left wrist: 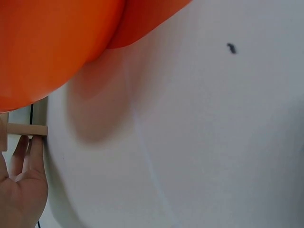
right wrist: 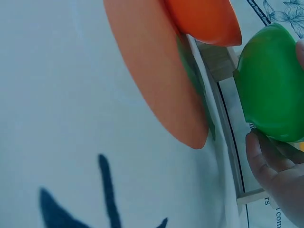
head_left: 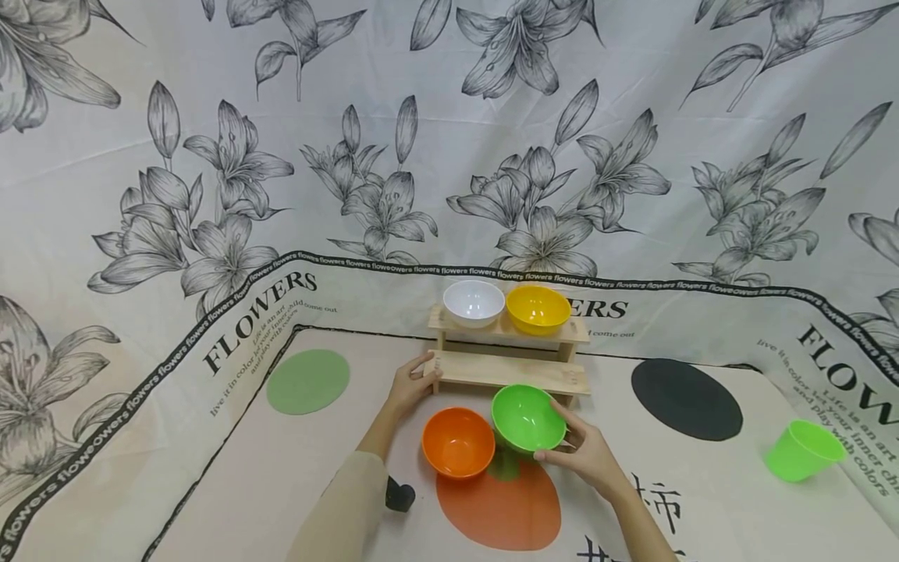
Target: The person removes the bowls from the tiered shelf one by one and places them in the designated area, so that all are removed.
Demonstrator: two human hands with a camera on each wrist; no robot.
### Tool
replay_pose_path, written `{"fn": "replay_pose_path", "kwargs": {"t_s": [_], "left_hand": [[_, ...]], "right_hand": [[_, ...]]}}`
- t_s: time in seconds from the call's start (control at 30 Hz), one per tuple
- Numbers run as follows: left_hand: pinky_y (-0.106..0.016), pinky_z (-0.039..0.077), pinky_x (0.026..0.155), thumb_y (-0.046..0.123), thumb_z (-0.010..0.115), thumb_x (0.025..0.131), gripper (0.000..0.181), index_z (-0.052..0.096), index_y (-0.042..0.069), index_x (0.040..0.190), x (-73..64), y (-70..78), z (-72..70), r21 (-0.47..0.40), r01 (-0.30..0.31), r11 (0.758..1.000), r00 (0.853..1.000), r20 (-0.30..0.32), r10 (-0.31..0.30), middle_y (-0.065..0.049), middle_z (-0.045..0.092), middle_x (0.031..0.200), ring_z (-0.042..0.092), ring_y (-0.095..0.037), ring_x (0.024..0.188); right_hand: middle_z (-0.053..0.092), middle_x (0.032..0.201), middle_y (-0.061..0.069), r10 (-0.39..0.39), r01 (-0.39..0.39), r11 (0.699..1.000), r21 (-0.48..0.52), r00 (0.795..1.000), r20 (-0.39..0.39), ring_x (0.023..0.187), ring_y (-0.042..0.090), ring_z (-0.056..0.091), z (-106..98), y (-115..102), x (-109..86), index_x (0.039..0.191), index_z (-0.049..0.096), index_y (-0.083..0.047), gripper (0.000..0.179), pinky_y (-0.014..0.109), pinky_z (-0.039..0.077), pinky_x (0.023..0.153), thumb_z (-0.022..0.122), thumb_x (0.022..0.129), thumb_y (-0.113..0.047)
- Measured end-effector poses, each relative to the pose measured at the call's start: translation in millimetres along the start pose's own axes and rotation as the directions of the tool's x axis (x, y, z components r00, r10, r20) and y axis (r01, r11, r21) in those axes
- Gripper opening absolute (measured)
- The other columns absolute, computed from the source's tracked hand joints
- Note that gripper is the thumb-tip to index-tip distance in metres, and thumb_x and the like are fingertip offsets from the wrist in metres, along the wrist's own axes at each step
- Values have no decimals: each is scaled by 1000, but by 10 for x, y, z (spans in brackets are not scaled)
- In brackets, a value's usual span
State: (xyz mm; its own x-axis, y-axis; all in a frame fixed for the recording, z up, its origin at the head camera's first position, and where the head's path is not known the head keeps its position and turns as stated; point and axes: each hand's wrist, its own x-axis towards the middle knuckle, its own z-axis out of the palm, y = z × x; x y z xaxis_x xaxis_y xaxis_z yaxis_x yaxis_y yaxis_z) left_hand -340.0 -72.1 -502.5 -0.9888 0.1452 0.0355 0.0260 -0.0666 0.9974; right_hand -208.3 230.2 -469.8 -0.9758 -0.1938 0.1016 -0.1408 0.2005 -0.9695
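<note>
My right hand [head_left: 586,457] holds a green bowl [head_left: 528,419] by its right side, thumb near the front and fingers behind. In the right wrist view the green bowl [right wrist: 270,85] appears raised off the mat, in front of the wooden rack. My left hand [head_left: 410,384] grips the left end of the two-tier wooden rack [head_left: 506,371] at its lower shelf; the left wrist view shows its fingertips against the wood. An orange bowl [head_left: 458,442] stands on the mat between my arms, beside the green one. On the upper tier sit a white bowl [head_left: 474,303] and a yellow bowl [head_left: 538,308].
A green cup [head_left: 804,450] stands at the far right. Printed on the mat are a dark oval [head_left: 686,399], a green oval [head_left: 307,382] and an orange shape [head_left: 502,507]. A flower-print cloth [head_left: 449,156] rises behind the rack.
</note>
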Motion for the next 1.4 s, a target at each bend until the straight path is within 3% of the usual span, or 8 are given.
{"fn": "replay_pose_path", "kwargs": {"t_s": [0.2,0.47,0.67,0.73,0.97,1.2,1.4], "left_hand": [[-34,55,84,8,64,89,53,45,0,138,9,-19,6,17,12,1000,1000,-15,-11,-34,58,116,63,-16,92],[-35,54,86,7,64,89,52,46,1,137,40,-67,0,4,4,1000,1000,-15,-4,-34,57,118,63,-22,98],[-30,56,81,8,64,89,51,46,0,137,46,-81,-4,22,-2,1000,1000,-16,2,-33,58,116,63,-17,92],[-29,56,80,8,64,89,51,47,1,137,44,-77,-2,23,3,1000,1000,-22,-3,-32,59,115,63,-15,90],[-36,55,84,8,65,89,51,47,1,137,9,-25,2,18,10,1000,999,-30,-10,-32,58,117,63,-16,90],[-46,51,90,3,61,90,51,43,-5,137,-91,138,13,4,0,1000,1000,15,0,-35,54,120,62,-16,90],[-42,53,86,3,61,90,52,42,-6,137,-110,175,10,14,1,1000,1000,28,-2,-35,56,118,62,-15,87]], "right_hand": [[20,150,28,21,-21,1000,19,1000,10,123,47,41,-7,47,-59,145,24,6,88,28,51,90,76,74,1],[26,147,31,29,-29,999,13,999,40,121,46,45,-37,115,-141,144,26,8,87,28,51,91,76,74,0],[29,145,32,26,-27,1000,11,998,51,109,14,57,-50,154,-196,143,27,9,86,22,51,86,76,73,1],[28,145,33,23,-24,1000,15,998,65,108,9,57,-54,157,-209,143,26,10,85,22,51,86,76,74,1],[24,143,38,-8,5,1000,29,993,121,119,39,49,-74,154,-241,142,23,13,84,21,49,89,74,76,1],[21,145,38,-21,13,998,58,989,145,118,28,52,-97,220,-232,142,24,14,85,23,49,90,75,75,1],[20,144,39,-40,29,997,68,986,163,115,14,55,-100,233,-228,142,22,14,86,24,50,90,75,75,1]]}}
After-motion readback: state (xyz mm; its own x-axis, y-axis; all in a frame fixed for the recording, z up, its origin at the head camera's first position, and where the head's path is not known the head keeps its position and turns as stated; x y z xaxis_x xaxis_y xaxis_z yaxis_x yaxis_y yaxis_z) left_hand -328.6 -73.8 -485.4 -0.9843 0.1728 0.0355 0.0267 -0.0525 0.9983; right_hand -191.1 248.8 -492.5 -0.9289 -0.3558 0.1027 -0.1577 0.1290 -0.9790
